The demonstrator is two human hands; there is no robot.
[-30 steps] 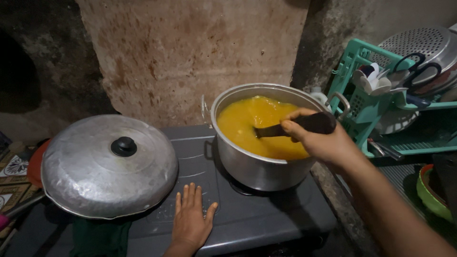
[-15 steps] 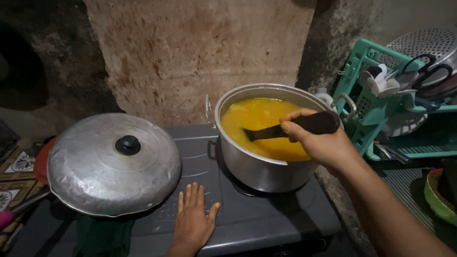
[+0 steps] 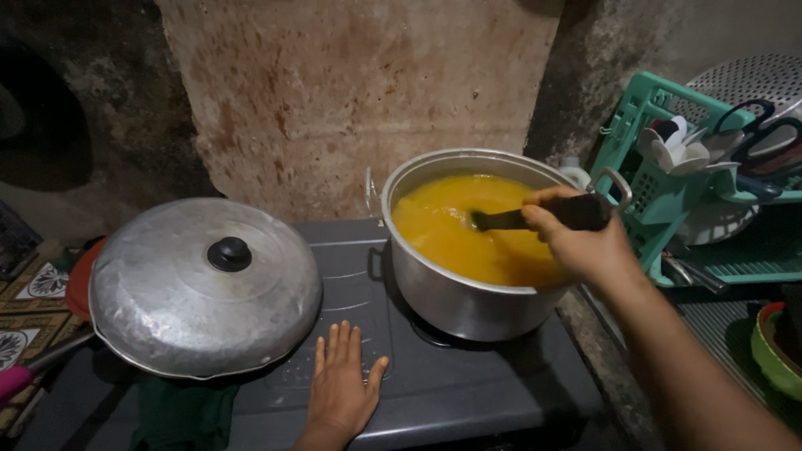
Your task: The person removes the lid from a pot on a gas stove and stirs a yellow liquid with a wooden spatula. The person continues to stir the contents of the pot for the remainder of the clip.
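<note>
- Right hand (image 3: pixel 585 242) closed around a dark spoon handle (image 3: pixel 576 212), over the pot's near-right rim.
- Spoon end dips into the orange soup (image 3: pixel 468 234).
- Steel pot (image 3: pixel 455 296) sits on the right side of the dark stove (image 3: pixel 468 384), soup close to the rim.
- Left hand (image 3: pixel 341 392) open, palm down, fingers spread flat on the stove front, between pot and pan.
- Domed metal lid (image 3: pixel 196 292) with black knob covers the pan on the left.
- Teal dish rack (image 3: pixel 660 200) just right of the pot, scissors (image 3: pixel 756 134) in it.
</note>
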